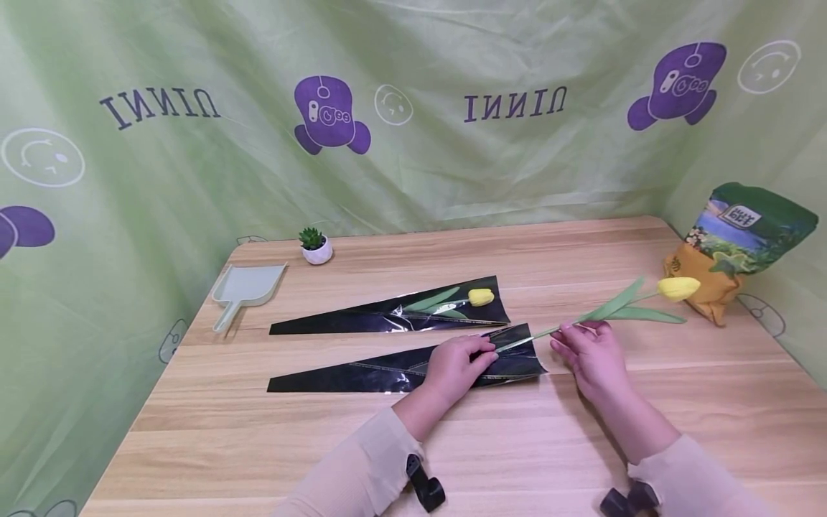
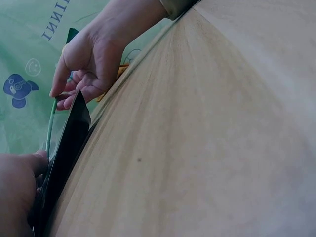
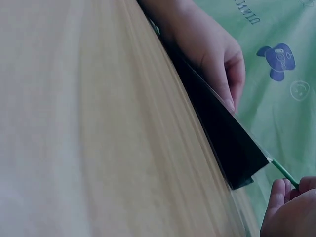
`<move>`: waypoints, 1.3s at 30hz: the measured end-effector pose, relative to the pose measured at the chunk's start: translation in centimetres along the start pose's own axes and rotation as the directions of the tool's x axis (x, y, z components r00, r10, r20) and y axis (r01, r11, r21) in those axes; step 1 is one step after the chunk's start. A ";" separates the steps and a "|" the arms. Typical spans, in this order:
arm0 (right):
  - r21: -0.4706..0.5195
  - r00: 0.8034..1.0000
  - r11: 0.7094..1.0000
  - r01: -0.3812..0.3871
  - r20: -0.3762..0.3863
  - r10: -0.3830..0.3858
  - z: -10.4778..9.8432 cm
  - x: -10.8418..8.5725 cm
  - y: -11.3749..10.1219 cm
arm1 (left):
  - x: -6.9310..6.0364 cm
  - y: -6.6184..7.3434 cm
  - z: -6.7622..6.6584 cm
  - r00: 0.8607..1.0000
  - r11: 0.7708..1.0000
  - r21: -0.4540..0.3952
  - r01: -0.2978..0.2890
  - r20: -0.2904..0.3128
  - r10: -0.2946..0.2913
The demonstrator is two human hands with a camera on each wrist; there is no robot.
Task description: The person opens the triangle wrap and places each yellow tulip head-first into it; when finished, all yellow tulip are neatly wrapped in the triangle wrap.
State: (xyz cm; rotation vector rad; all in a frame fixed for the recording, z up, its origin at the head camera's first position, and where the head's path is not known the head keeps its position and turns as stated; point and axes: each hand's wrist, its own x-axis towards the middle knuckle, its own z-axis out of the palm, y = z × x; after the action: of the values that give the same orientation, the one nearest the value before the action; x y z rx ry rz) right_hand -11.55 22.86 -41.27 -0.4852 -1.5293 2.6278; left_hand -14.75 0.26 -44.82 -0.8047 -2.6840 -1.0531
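Observation:
A yellow tulip (image 1: 678, 289) with green leaves points right, its stem (image 1: 543, 333) running into the wide end of the nearer black sleeve (image 1: 381, 373). My right hand (image 1: 591, 355) pinches the stem just below the leaves, outside the sleeve. My left hand (image 1: 455, 366) lies over the sleeve near its opening, thumb and fingers pinching it around the stem's lower part; the stem's end is hidden. In the left wrist view the right hand (image 2: 94, 64) holds the green stem (image 2: 51, 126) above the sleeve's edge (image 2: 74, 128). The right wrist view shows the sleeve (image 3: 222, 133) slightly raised at its mouth.
Behind lies another black sleeve (image 1: 336, 320) with a yellow tulip (image 1: 481, 296) inside. A pale dustpan (image 1: 248, 284) and a small potted succulent (image 1: 316, 248) are at the back left. A green and orange bag (image 1: 743, 237) stands at the right edge of the wooden table (image 1: 258, 452).

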 end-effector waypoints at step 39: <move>-0.077 1.000 0.997 0.013 0.012 -0.012 -1.1 -1.0 -0.3 | 0.0 0.0 0.1 1.000 0.997 0.073 -0.025 -0.009 0.026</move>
State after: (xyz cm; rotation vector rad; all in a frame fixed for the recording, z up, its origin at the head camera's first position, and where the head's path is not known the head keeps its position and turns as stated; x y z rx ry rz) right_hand -10.26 23.70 -41.26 -0.4646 -1.6370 2.5744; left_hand -14.76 0.32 -44.86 -0.8157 -2.6789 -0.9447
